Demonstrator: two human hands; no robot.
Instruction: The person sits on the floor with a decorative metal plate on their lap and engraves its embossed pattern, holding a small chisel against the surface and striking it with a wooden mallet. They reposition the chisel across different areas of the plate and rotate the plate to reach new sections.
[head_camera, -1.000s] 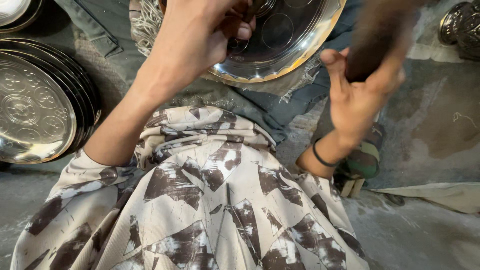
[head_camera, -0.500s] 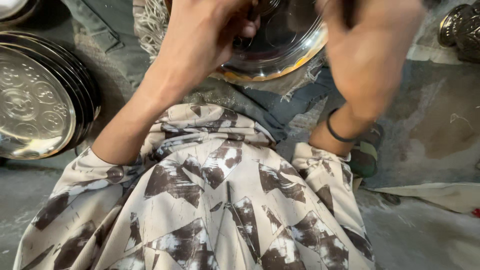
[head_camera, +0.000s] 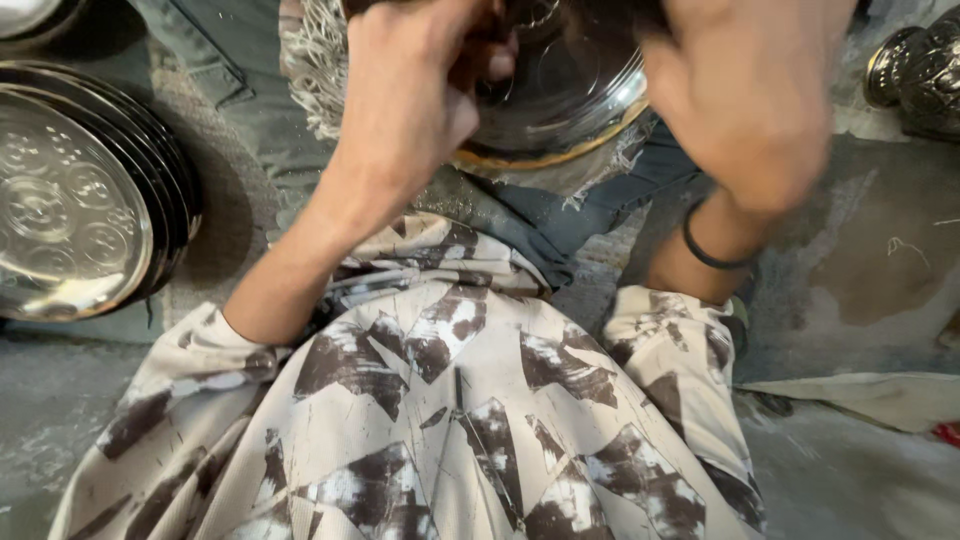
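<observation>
A round embossed metal plate (head_camera: 580, 90) with a golden rim rests on my lap over a dark cloth. My left hand (head_camera: 410, 90) grips its near left edge, fingers curled over the rim. My right hand (head_camera: 750, 100), blurred by motion, hovers over the plate's right side with its back to the camera. It wears a black wristband (head_camera: 710, 250). Its fingers look closed around a dark object that shows only as a dark patch at the top edge. My patterned white and brown shirt fills the lower view.
A stack of similar embossed metal plates (head_camera: 70, 210) lies on the floor at the left. A dark ornate metal vessel (head_camera: 915, 70) stands at the top right. A frayed pale cloth (head_camera: 310, 70) lies under the plate, and a pale sheet (head_camera: 870, 395) lies on the grey floor at the right.
My right hand, holding the dark object, has swung from the right side up and over the plate. My left hand has kept its grip on the plate.
</observation>
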